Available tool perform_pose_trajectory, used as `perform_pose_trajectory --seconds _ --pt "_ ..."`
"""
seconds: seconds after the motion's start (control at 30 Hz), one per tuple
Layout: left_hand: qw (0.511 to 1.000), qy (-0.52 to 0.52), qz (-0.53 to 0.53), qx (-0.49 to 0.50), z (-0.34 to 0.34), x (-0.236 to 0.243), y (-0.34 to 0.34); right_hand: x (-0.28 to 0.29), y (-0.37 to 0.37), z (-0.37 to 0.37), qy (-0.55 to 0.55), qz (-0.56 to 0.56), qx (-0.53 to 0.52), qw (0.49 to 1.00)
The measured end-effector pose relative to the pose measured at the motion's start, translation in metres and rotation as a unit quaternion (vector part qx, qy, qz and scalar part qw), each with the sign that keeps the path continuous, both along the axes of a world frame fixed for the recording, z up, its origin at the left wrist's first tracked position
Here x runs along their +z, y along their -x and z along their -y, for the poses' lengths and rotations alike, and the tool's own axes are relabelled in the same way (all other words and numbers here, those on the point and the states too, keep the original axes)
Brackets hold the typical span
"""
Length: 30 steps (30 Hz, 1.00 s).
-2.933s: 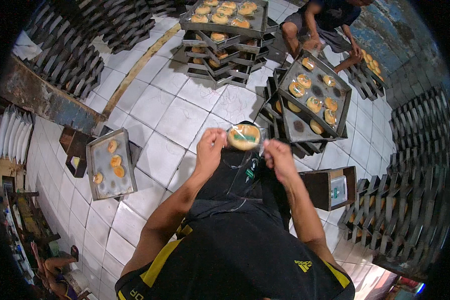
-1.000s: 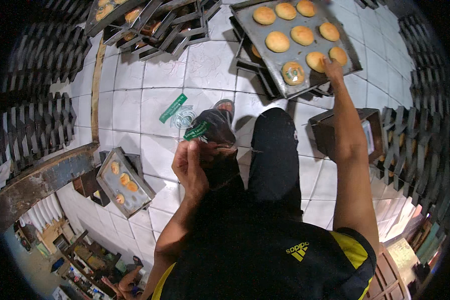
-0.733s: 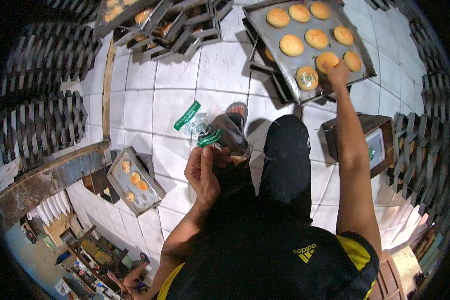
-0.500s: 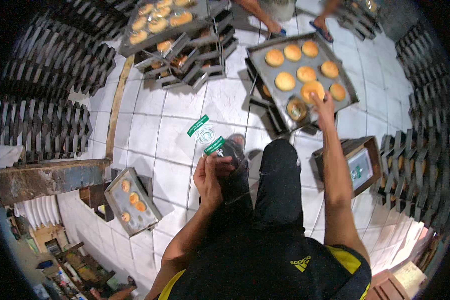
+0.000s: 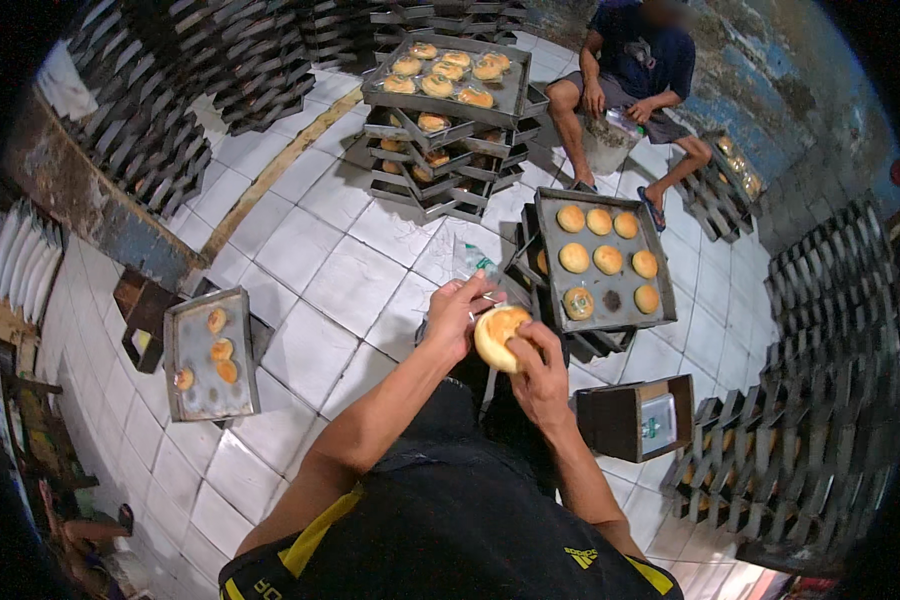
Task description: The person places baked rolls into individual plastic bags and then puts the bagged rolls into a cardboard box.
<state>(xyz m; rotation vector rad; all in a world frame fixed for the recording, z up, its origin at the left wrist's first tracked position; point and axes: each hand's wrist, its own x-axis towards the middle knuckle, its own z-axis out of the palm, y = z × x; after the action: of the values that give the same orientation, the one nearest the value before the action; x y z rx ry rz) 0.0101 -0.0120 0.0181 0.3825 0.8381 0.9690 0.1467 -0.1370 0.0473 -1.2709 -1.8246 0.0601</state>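
Observation:
My left hand pinches a see-through plastic bag with green print, over my lap. In my right hand is a round golden bun, gripped by the fingers and held up against the left hand, close to the bag. How much of the bag's mouth meets the bun is hidden by the fingers. Ahead and to the right, a metal tray holds several buns in rows; a dark round spot marks its near row. One bun at its near left corner looks wrapped.
A stack of trays with wrapped buns stands ahead. Another tray with a few buns lies left. A wooden box with plastic bags sits right. A person sits by a bucket. Tray stacks line the sides.
My right hand has lifted a bun off the near row of the tray and brought it back to my left hand. The view has tilted up, showing the seated person.

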Motion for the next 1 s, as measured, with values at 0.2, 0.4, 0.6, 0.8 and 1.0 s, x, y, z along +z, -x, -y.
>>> perform_pose_trajectory --seconds 0.2,0.4,0.6,0.8,1.0 --pt "0.983 0.070 0.090 -0.141 0.027 0.043 0.018 0.029 0.020 -0.007 -0.039 0.088 -0.057 0.994" --pt "0.974 0.031 0.196 -0.109 0.010 -0.011 0.063 -0.009 0.074 -0.015 0.108 0.029 0.037 0.993" --pt "0.988 -0.149 0.042 -0.005 0.053 0.015 0.046 0.002 0.062 -0.034 0.098 0.148 -0.001 0.984" --pt "0.986 -0.071 0.116 0.096 0.022 0.012 0.012 0.014 0.054 -0.072 0.193 0.149 0.006 0.970" --pt "0.975 -0.047 0.211 0.058 0.005 -0.005 0.018 0.012 0.049 -0.084 0.067 0.101 0.029 0.992"
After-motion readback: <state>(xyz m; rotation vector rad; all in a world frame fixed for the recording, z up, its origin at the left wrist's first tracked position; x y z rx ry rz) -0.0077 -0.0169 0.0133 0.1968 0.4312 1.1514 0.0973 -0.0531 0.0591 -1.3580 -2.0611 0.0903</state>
